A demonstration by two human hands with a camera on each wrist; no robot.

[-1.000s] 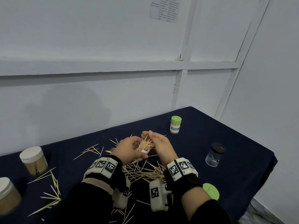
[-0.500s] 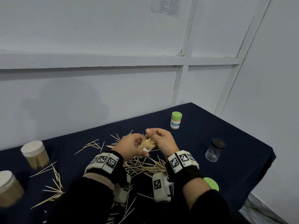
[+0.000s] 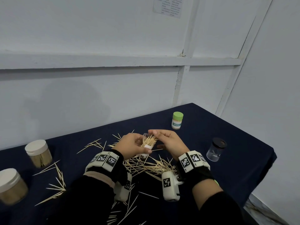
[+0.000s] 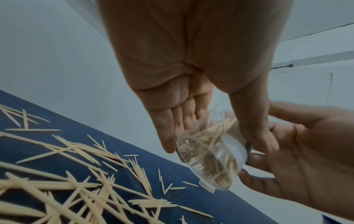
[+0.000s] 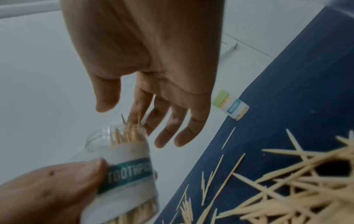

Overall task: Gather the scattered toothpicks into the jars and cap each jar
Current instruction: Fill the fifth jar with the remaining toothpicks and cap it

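My left hand (image 3: 134, 143) grips a small clear jar (image 3: 146, 149) with a white "TOOTHPICK" label, tilted above the dark blue table. A bunch of toothpicks (image 3: 150, 140) sticks out of its mouth. In the left wrist view the jar (image 4: 210, 159) sits between thumb and fingers. My right hand (image 3: 168, 140) hovers at the jar mouth with spread, relaxed fingers. In the right wrist view its fingers (image 5: 172, 121) touch the toothpick tips above the jar (image 5: 124, 166). Many loose toothpicks (image 3: 146, 166) lie scattered under both wrists.
A green-capped toothpick jar (image 3: 177, 120) stands at the back. A clear jar with a black lid (image 3: 215, 149) stands right, near the table edge. Two white-lidded jars (image 3: 38, 153) (image 3: 11, 184) stand at the left. A loose green lid (image 3: 216, 182) peeks out behind my right wrist.
My right hand has gone from curled on the toothpick bunch to spread fingers over the jar mouth. My left hand still holds the jar, now a little higher.
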